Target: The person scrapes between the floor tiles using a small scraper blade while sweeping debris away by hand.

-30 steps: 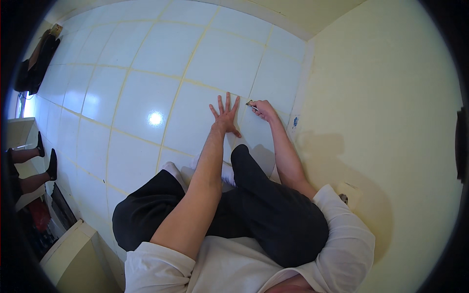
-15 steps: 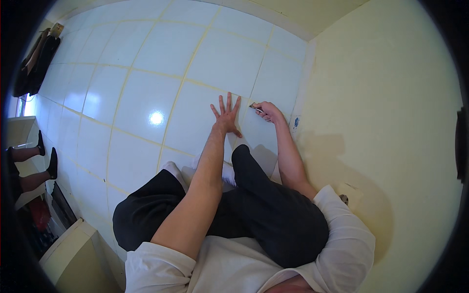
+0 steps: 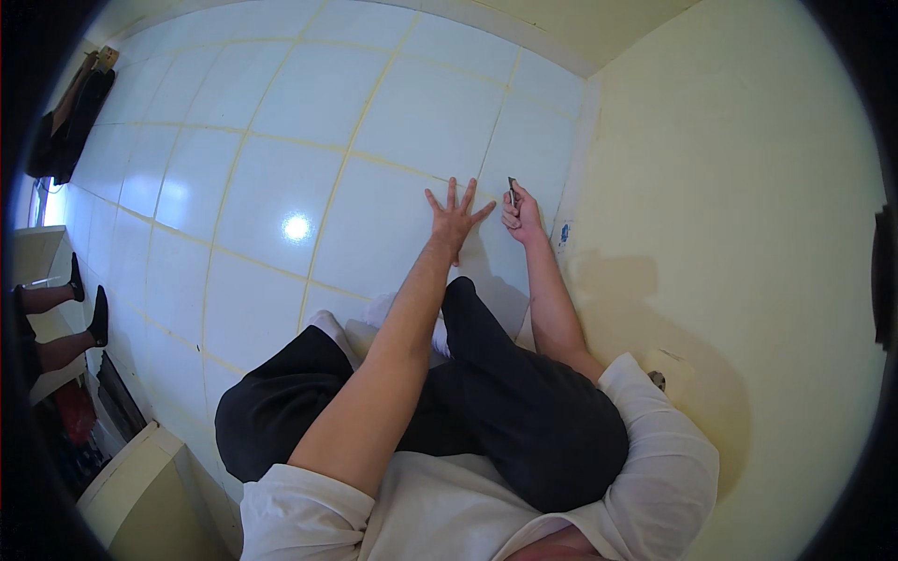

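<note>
On the glossy pale-blue floor tiles (image 3: pixel 374 210), my left hand (image 3: pixel 454 222) lies flat with its fingers spread, across a yellowish grout line. Just to its right, my right hand (image 3: pixel 524 215) is closed round a small utility knife (image 3: pixel 513 194) with a slim grey body. The knife's dark tip points away from me, above a tile beside the wall. My right fingers hide part of its handle.
A cream wall (image 3: pixel 730 187) rises close on my right. My bent legs in black trousers (image 3: pixel 533 421) fill the near middle. At left are another person's legs (image 3: pixel 61 327) in dark shoes, a cream box-like piece (image 3: pixel 140 477) and dark items (image 3: pixel 75 122) farther off.
My right hand has lifted the knife from the grout line and turned its tip away from me. My left hand has shifted right, still spread.
</note>
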{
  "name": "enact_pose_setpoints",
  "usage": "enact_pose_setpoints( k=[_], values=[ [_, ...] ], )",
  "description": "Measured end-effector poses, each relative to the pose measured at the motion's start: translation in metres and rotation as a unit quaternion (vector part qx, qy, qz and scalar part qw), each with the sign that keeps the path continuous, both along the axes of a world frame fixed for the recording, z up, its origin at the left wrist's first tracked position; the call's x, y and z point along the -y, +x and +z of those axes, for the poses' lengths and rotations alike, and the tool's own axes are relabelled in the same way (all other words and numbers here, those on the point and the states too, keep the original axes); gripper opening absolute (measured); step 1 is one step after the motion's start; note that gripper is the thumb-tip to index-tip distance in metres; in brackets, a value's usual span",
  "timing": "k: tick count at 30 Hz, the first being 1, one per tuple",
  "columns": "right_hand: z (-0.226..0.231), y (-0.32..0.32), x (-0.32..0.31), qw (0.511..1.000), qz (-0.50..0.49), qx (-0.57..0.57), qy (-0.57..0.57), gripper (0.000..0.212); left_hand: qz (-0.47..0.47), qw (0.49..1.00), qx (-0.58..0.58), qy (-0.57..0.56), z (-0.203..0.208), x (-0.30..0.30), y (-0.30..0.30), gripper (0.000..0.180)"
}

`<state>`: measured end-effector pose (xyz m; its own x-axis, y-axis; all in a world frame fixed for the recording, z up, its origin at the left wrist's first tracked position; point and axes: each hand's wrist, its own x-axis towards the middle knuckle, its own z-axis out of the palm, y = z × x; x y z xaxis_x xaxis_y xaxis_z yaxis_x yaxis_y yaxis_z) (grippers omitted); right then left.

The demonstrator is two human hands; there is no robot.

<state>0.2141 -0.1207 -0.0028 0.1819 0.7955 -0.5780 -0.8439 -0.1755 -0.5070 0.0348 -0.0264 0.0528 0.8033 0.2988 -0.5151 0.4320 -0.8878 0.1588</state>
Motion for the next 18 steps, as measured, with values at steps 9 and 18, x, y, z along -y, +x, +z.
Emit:
enact_pose_setpoints(
  k=[9, 18],
  values=[
    [-0.028, -0.038, -0.002, 0.700, -0.099, 0.701, -0.093, 0.016, 0.101, 0.991, -0.004, 0.090, -0.033, 0.009, 0.016, 0.164],
    [-0.010, -0.071, 0.003, 0.620, -0.168, 0.753, -0.145, 0.020, 0.008, 0.999, 0.018, 0.031, -0.020, 0.002, 0.003, 0.164]
  ],
)
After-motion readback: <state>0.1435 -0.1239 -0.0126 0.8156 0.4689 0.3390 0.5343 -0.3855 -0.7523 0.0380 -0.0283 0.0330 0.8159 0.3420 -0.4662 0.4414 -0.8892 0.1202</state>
